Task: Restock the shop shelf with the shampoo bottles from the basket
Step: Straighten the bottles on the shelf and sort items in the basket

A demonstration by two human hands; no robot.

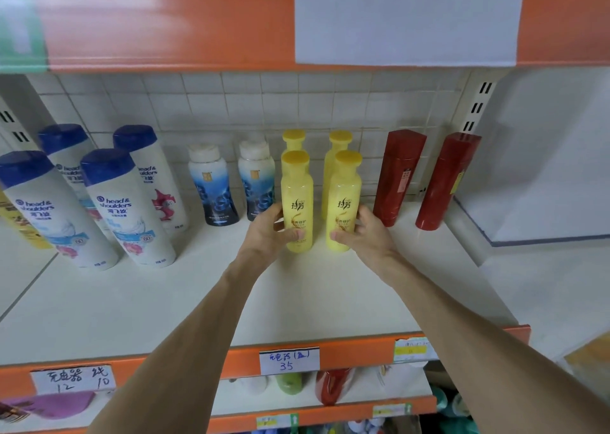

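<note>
Two yellow shampoo bottles stand upright on the white shelf (165, 308), side by side in front of two more yellow ones (336, 146). My left hand (269, 232) is wrapped around the lower part of the left front yellow bottle (297, 195). My right hand (366, 235) grips the lower part of the right front yellow bottle (343, 195). Both bottles rest on the shelf surface. The basket is out of view.
White head & shoulders bottles with blue caps (122, 209) stand at the left. Two blue-and-white bottles (211, 186) are beside the yellow ones, and two red bottles (396, 176) at the right. An orange shelf edge with price labels (288, 361) runs below; another shelf hangs overhead.
</note>
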